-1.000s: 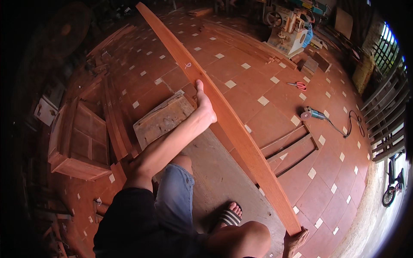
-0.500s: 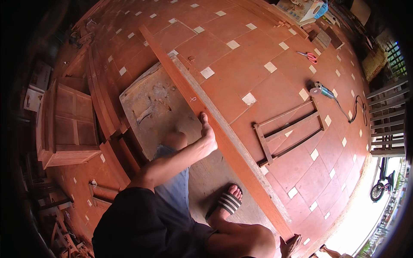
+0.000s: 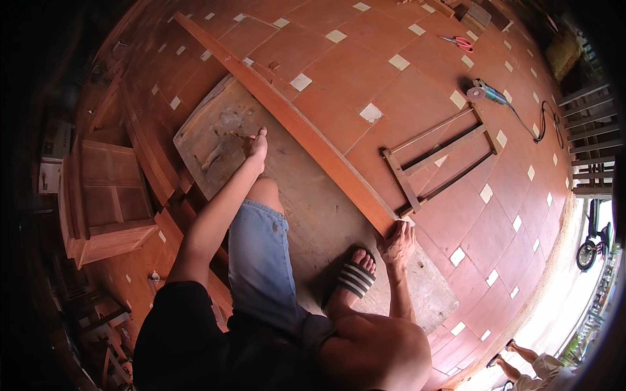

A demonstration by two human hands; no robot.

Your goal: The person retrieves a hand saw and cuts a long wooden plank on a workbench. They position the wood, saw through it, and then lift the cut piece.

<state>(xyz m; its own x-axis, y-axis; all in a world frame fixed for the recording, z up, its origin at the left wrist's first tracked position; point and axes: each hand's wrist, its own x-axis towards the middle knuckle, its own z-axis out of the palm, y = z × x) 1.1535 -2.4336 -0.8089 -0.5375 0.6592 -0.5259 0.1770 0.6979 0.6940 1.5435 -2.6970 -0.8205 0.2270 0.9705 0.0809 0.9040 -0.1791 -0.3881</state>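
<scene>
A long reddish-brown wooden beam (image 3: 293, 120) lies slantwise from the far left to the near right, along the edge of a worn wooden board (image 3: 306, 189) on the floor. My right hand (image 3: 398, 246) is wrapped around its near end, thumb and fingers on either side. My left hand (image 3: 258, 151) hovers over the board, apart from the beam, with fingers stretched out and nothing in them. My sandalled foot (image 3: 358, 274) rests on the board between my arms.
To the right lie a small wooden frame (image 3: 445, 155), an angle grinder (image 3: 486, 92) with its cord, and red-handled scissors (image 3: 462, 43). At the left stands a wooden cabinet (image 3: 111, 189) beside stacked timber (image 3: 147, 140). Another person's legs (image 3: 521, 362) show at the lower right.
The beam has slid away toward the far left, with my right hand following on its near end. My left hand has come off the beam and moved left over the board.
</scene>
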